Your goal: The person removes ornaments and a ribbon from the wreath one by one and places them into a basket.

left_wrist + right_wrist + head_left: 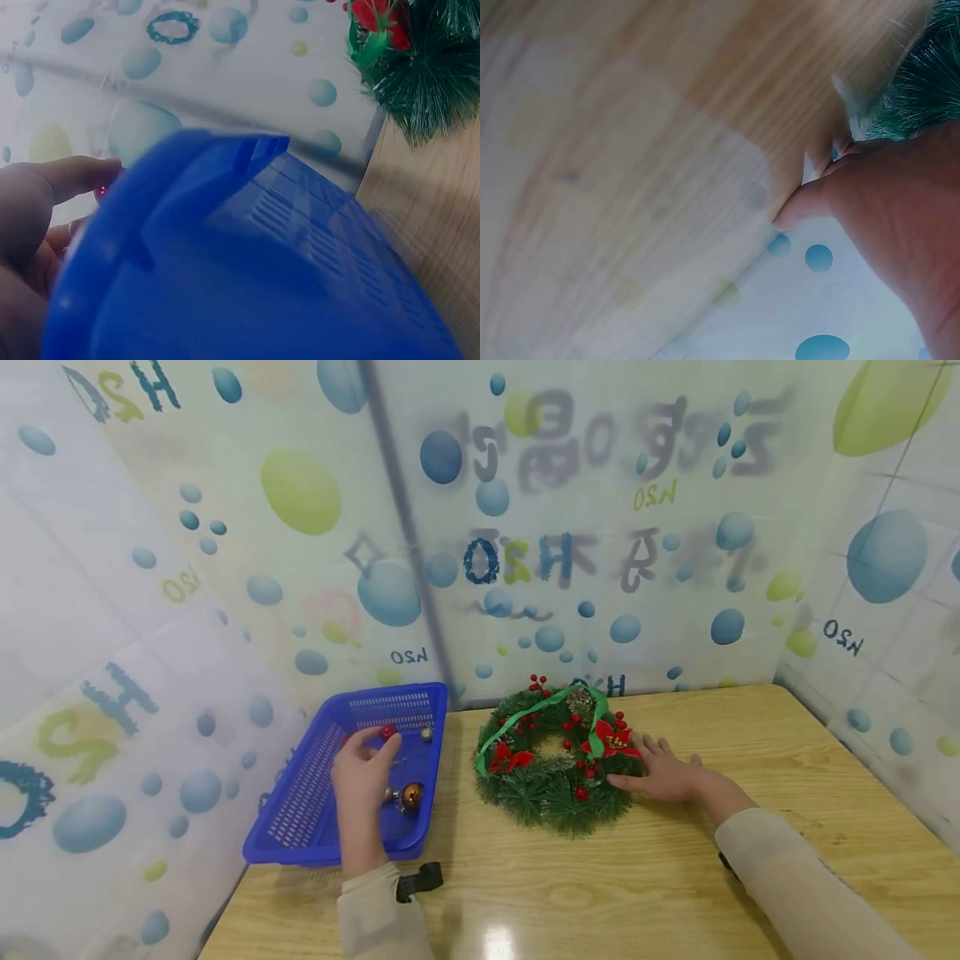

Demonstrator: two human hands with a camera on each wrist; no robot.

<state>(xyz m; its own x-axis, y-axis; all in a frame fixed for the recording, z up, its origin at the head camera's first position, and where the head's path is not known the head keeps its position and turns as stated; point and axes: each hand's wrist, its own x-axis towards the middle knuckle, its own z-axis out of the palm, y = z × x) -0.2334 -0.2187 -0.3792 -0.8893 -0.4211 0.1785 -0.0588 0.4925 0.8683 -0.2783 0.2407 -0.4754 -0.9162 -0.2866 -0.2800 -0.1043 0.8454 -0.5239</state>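
With left grip (366, 777) parted, hovers over basket (437, 743) just beside red bauble (387, 732); with right grip (669, 775) spread, touches right edge of wreath (540, 789).

wood-grain table (600, 885) | 1 blue basket (300, 810) | 1 green wreath (543, 789), right of basket

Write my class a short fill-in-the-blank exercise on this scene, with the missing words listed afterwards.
1. The basket is coloured ____.
2. The ribbon on the wreath is coloured ____.
3. The grip nearer the wreath is the person's ____ one.
4. In the head view, the basket is to the ____ of the wreath.

Missing words: blue; green; right; left.
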